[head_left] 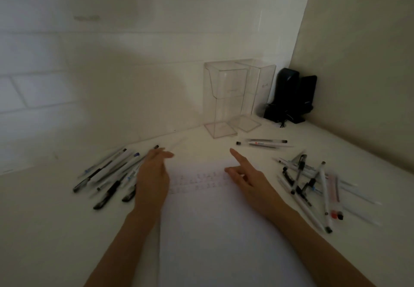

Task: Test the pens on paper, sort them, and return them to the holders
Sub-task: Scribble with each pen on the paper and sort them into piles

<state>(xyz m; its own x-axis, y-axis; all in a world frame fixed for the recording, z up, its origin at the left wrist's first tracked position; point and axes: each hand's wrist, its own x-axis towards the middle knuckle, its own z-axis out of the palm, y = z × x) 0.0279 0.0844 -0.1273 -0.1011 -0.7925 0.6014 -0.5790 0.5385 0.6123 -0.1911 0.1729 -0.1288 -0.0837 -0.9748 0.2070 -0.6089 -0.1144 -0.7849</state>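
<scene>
Blur noted: left grip [152, 174] over pen pile [109, 168], hold cannot be told. Empty right grip [246, 179], index extended, seen above paper [212, 230].

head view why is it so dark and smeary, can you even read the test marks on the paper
Head view: dim overall, brightest on the paper at its far edge; motion blur smears the left pen pile and the right pen pile; the test marks are faint and unreadable; the clear holders nearly fade into the wall.
</scene>
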